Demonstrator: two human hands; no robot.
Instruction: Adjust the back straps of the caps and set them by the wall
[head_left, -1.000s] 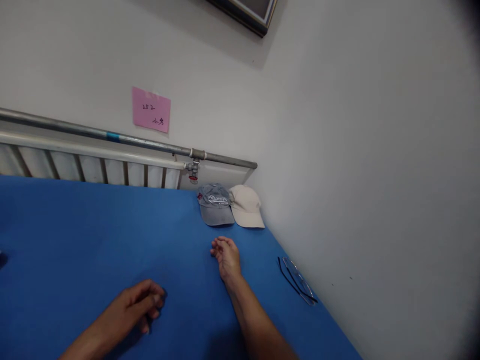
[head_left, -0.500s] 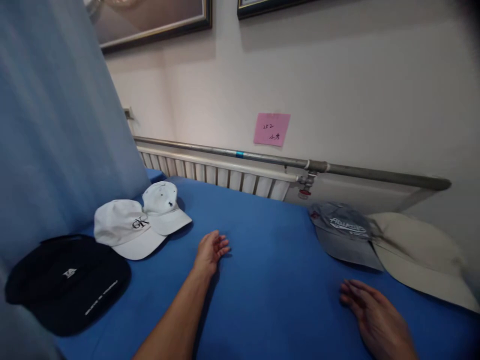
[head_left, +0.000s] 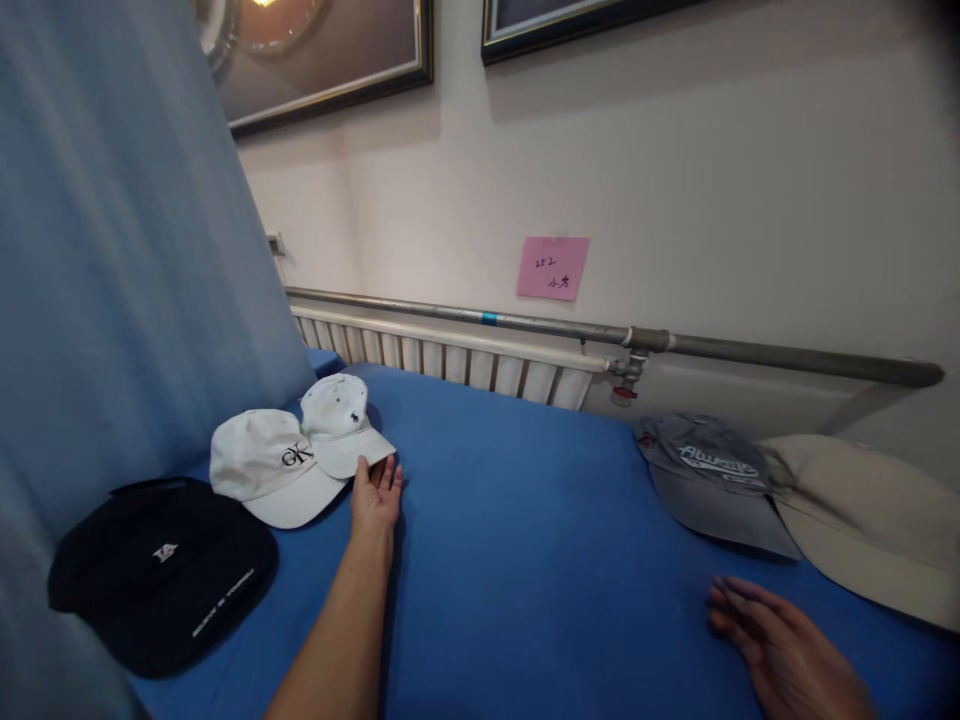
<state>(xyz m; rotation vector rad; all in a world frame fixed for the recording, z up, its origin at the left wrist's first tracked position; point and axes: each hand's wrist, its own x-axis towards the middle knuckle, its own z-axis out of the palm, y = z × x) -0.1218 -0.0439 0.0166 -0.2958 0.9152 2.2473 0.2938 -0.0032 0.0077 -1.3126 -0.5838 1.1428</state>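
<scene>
My left hand [head_left: 376, 494] is at the brim of a small white cap [head_left: 343, 420] with a dark rider logo. Its thumb and fingers are apart, and the fingertips meet the brim's front edge; I cannot tell whether they press on it. Beside that cap lies a larger white cap [head_left: 279, 470] with dark letters. A black cap [head_left: 161, 580] with white lettering lies nearer at the left. Low on the right, my right hand [head_left: 780, 645] hovers with loosely bent fingers, slightly blurred and holding nothing. Beyond it lie a grey cap [head_left: 712, 470] and a beige cap [head_left: 862, 520], side by side.
All the caps lie on a blue-covered table [head_left: 510, 560]. A blue curtain [head_left: 135, 250] hangs along the left. Behind the table are a white radiator [head_left: 450, 362], a metal pipe [head_left: 780, 355] with a red-handled valve [head_left: 624, 392], and a pink note [head_left: 553, 268] on the wall.
My left hand has moved left and slightly forward, from the bare blue cover to the small white cap's brim. My right hand has shifted slightly in view, along with the scene.
</scene>
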